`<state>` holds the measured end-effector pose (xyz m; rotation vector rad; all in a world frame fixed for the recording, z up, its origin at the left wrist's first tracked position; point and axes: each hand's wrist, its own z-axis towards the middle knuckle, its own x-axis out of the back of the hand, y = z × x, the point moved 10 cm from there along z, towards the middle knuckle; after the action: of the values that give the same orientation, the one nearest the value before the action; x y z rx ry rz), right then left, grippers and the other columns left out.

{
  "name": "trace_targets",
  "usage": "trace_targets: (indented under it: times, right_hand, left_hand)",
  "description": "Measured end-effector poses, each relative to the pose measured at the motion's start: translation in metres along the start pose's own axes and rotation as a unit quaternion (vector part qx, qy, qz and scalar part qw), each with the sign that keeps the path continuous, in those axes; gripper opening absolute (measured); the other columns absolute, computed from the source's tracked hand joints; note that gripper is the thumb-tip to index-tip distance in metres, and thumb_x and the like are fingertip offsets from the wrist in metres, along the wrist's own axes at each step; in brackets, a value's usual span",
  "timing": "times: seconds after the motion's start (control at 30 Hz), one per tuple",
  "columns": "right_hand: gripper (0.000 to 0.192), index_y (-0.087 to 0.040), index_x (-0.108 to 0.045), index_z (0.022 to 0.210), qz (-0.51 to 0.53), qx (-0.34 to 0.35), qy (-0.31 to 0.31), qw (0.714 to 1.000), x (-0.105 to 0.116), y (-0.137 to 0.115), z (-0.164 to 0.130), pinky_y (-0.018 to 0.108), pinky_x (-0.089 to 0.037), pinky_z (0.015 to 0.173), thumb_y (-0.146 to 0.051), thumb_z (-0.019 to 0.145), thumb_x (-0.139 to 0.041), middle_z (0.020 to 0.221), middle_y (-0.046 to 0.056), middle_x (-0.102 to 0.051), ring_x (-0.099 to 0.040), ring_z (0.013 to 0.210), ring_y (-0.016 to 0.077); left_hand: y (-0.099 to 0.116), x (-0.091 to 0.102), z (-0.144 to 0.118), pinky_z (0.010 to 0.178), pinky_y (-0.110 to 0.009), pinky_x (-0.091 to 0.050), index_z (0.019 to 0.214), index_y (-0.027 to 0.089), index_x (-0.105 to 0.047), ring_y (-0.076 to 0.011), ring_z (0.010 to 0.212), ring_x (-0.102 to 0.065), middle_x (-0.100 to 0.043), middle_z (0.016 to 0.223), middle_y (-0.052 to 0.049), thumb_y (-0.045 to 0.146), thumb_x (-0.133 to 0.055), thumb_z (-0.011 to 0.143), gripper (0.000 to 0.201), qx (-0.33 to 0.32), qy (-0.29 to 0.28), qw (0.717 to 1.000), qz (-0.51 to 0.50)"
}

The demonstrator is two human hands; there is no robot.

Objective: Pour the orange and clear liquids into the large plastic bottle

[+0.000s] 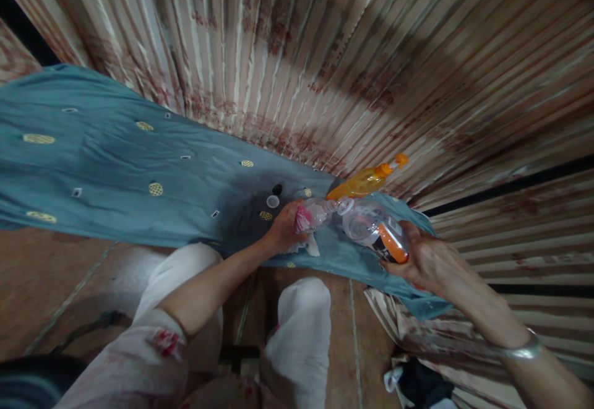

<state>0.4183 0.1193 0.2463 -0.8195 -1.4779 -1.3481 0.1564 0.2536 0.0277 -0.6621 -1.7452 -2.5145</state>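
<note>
I find the view dim and soft overall. A broad shadow crosses the striped curtain (pixel 352 56), and a darker one pools on the teal cloth (pixel 116 161). Wide-angle distortion bends the edges; corners fall dark.

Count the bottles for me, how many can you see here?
3. A small clear bottle in the left hand, a larger clear bottle with an orange label in the right hand, an orange bottle lying behind them on the blue cloth.
</note>
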Motion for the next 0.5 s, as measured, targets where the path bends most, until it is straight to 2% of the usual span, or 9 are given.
trace_targets:
  times: [0.13,0.3,0.5]
  right_hand:
    - [0.051,-0.022,-0.072,0.141,0.01,-0.009,-0.007,1.0,-0.0025,0.0013,-0.0012,0.039,-0.054,0.067,-0.054,0.102,-0.08,0.087,0.011,-0.086,-0.088,0.078,0.0408]
    - [0.051,-0.022,-0.074,0.139,0.007,-0.022,-0.016,1.0,-0.0025,0.0031,0.0003,0.039,-0.054,0.066,-0.056,0.101,-0.082,0.08,0.01,-0.083,-0.085,0.074,0.0406]
    - [0.056,-0.016,-0.074,0.137,-0.017,-0.002,-0.019,1.0,0.0021,-0.0022,0.0027,0.038,-0.049,0.06,-0.058,0.1,-0.084,0.077,0.009,-0.08,-0.082,0.067,0.0389]
  left_hand:
    - [-0.0018,0.0,0.0008,0.141,-0.076,-0.071,0.16,0.029,-0.077,-0.0516,0.16,-0.085,-0.087,0.168,-0.016,0.022,-0.111,0.069,0.098,-0.002,0.0,1.0,-0.004]
    - [-0.0026,0.0008,0.0002,0.14,-0.078,-0.071,0.162,0.031,-0.077,-0.0504,0.16,-0.084,-0.087,0.167,-0.014,0.021,-0.113,0.068,0.101,-0.004,0.001,1.0,-0.015]
    - [-0.0031,-0.0018,0.0005,0.144,-0.076,-0.069,0.164,0.026,-0.077,-0.0523,0.161,-0.083,-0.085,0.169,-0.017,0.018,-0.11,0.068,0.101,0.011,-0.001,1.0,-0.011]
